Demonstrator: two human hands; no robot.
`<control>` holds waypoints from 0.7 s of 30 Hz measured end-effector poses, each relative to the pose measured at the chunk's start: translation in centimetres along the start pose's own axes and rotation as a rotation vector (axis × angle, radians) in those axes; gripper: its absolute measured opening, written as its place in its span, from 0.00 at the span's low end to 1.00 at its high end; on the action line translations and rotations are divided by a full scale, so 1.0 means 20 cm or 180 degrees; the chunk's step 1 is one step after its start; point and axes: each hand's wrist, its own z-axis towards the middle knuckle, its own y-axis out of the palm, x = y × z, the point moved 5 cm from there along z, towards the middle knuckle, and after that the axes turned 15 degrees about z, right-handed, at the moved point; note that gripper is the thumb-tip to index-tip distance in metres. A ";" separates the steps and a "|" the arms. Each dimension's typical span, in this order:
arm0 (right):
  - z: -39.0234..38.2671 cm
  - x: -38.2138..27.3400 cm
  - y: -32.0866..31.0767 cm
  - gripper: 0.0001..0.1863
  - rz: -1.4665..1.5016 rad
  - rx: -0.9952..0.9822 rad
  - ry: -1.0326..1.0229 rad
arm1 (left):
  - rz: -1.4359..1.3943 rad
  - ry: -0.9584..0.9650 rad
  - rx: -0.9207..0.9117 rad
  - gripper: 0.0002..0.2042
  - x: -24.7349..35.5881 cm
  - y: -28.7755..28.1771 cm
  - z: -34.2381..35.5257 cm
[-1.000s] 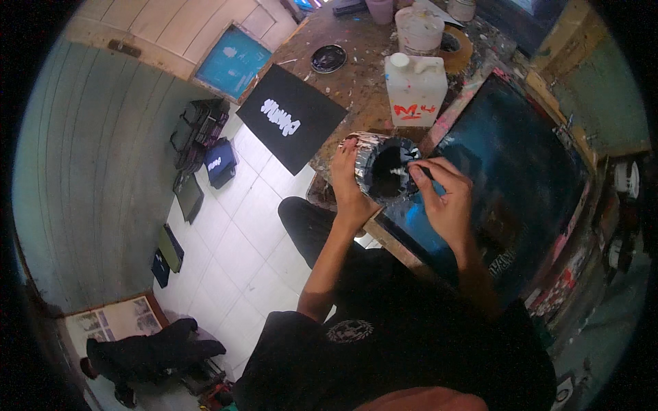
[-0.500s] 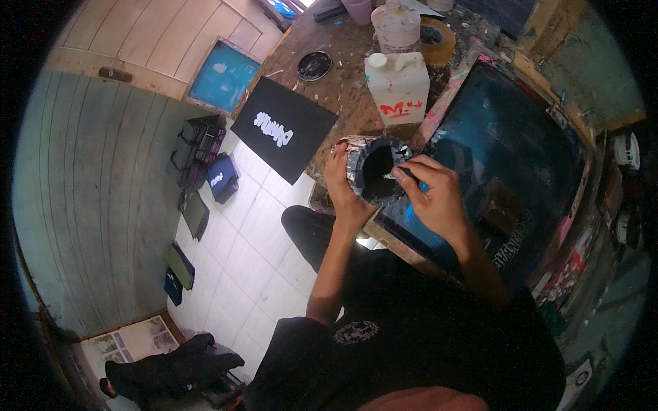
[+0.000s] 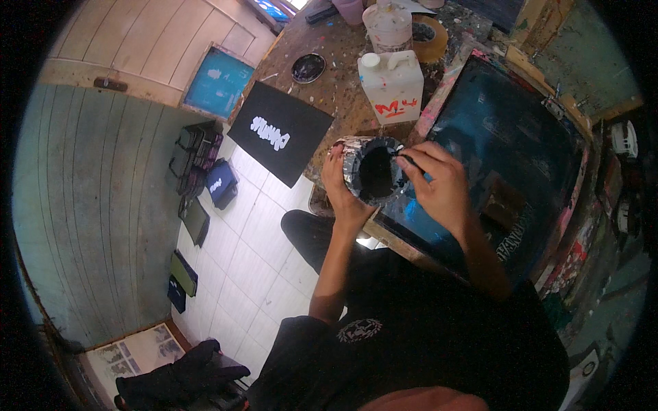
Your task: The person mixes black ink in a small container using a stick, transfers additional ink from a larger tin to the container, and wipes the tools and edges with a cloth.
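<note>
My left hand is wrapped around the side of a paint-crusted can, which is tilted so that its dark inside faces me. Over the can's right rim, my right hand is closed in a pinch. A small dark thing shows at those fingertips, but its kind cannot be made out. To the right of the can lies a large framed printing screen with dark blue mesh. Left of the can, a black sheet with white lettering lies over the table edge.
On the stained table stand a white jug, a pale plastic container and a roll of tape. A round dark lid lies farther left. Folded dark cloths rest along the tiled floor.
My right hand has drawn back slightly from the can's mouth to its right rim, still pinched. The left hand keeps its hold on the can. The whole view has shifted a little.
</note>
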 end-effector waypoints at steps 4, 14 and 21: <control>-0.04 0.04 0.06 0.08 0.0339 -0.0200 0.0319 | 0.0074 -0.0029 0.0043 0.54 0.01 0.00 0.01; -0.03 0.02 0.08 0.08 0.0219 -0.0266 0.0218 | -0.0005 -0.0206 -0.0030 0.54 -0.01 -0.01 0.00; -0.01 -0.03 0.10 0.08 -0.0073 -0.0168 -0.0078 | -0.0193 -0.0414 0.0064 0.51 -0.03 -0.02 0.00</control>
